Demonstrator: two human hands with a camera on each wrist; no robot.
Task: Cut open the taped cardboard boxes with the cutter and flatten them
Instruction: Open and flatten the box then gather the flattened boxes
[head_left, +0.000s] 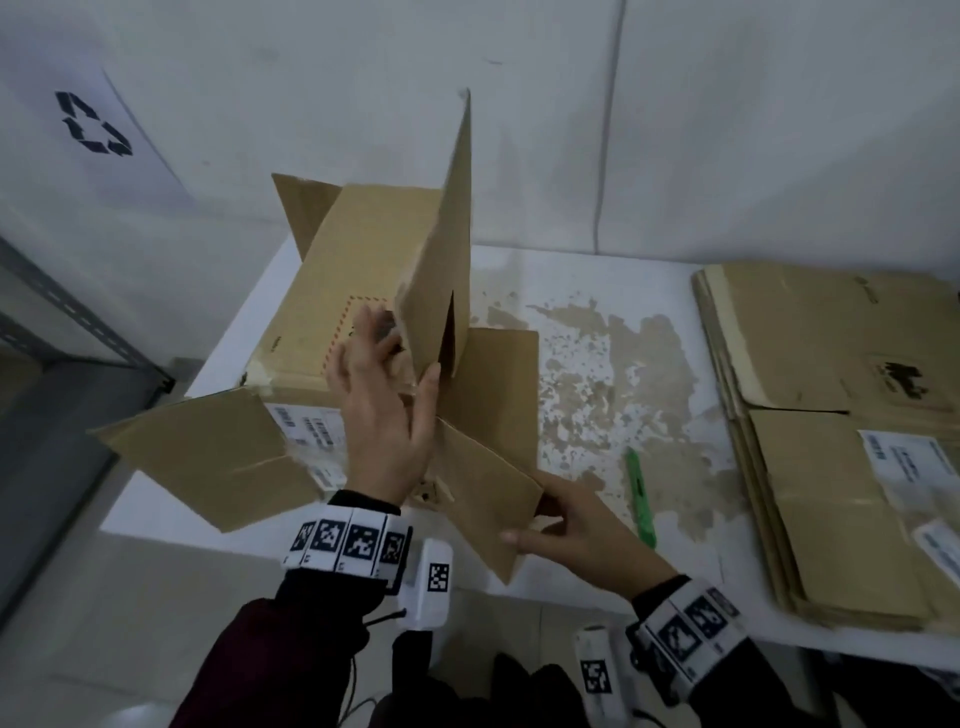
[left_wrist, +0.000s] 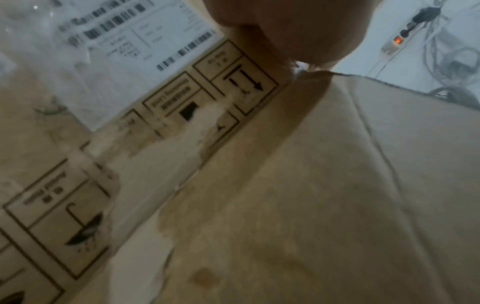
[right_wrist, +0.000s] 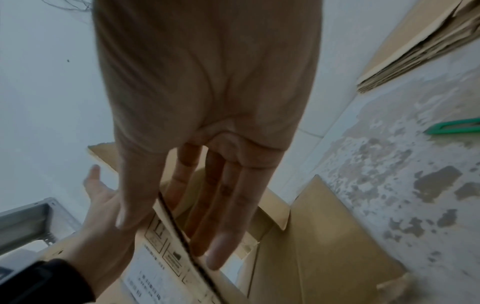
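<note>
A: What is held nearest the lens?

B: A near flap of the cardboard box (head_left: 358, 270) is pinched by the right hand (head_left: 576, 525), thumb above, fingers beneath, presumably to fold it flat. The left hand (head_left: 384, 415) is spread wide against the upright flap.

A: And the cutter (head_left: 640, 499)?

B: It is left on the counter (head_left: 597, 364), near the flattened stack (head_left: 831, 415) (apparently finished). Handling symbols and a shipping label (left_wrist: 124, 41) are shown clearly only by the left wrist view.

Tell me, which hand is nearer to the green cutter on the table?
Right. The right hand holds a box flap just left of the green cutter. The left hand is farther left, against the box.
</note>
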